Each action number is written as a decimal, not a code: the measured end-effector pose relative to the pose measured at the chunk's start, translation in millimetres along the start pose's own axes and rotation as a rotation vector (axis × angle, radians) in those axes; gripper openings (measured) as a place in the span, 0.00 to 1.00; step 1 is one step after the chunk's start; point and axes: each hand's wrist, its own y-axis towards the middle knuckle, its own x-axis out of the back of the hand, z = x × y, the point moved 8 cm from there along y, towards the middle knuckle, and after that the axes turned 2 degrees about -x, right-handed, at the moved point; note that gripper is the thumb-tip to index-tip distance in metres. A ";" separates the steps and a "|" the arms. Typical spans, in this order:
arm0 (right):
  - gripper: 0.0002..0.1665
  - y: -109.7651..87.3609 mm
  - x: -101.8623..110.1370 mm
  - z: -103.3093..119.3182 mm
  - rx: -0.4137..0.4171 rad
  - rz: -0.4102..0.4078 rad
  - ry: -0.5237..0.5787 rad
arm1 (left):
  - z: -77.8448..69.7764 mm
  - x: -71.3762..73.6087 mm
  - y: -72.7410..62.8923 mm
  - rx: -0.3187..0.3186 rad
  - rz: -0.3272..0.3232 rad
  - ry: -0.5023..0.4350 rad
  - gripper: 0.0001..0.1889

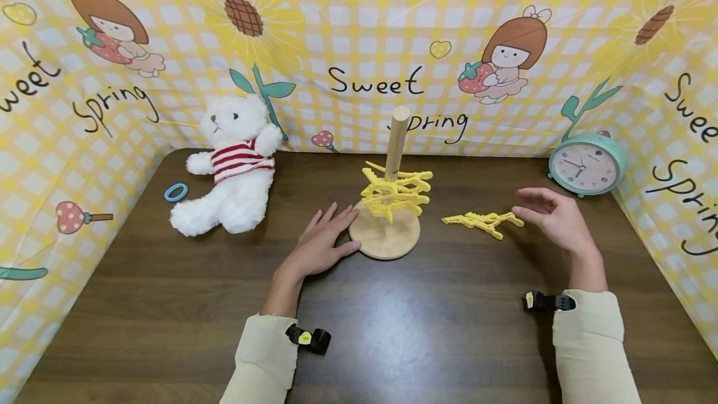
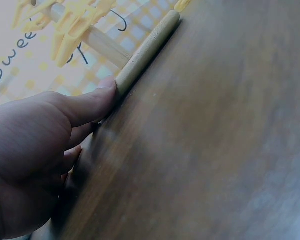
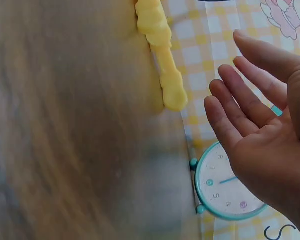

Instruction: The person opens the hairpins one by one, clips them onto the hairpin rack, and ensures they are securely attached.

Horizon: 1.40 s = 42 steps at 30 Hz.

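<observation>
A wooden stand with a round base (image 1: 387,243) and an upright post (image 1: 396,142) stands on the table. Several yellow hair clips (image 1: 395,192) are stacked around the lower part of the post. My left hand (image 1: 320,243) lies beside the base with its fingers extended, and the thumb touches the base's rim, as the left wrist view also shows. To the right of the stand, more yellow hair clips (image 1: 482,222) lie on the table. Just right of these hovers my right hand (image 1: 558,220), fingers loosely spread. In the right wrist view a gap separates it from the yellow clip (image 3: 165,65).
A white teddy bear (image 1: 241,167) in a striped shirt lies at the back left, with a blue ring (image 1: 176,192) by its arm. At the back right is a green alarm clock (image 1: 586,164). A checked cloth (image 1: 359,30) surrounds the table's back and sides.
</observation>
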 end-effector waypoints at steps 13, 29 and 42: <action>0.33 -0.4 -4.7 -22.5 -0.107 0.055 -0.025 | -2.0 1.2 -0.7 -0.005 0.001 0.000 0.37; 0.32 5.4 -13.3 -34.6 -0.179 0.126 -0.140 | -1.9 1.2 -0.4 -0.004 -0.001 -0.001 0.37; 0.25 8.1 -8.6 -22.6 -0.038 0.026 -0.162 | -0.3 0.5 -0.3 0.006 0.004 -0.003 0.36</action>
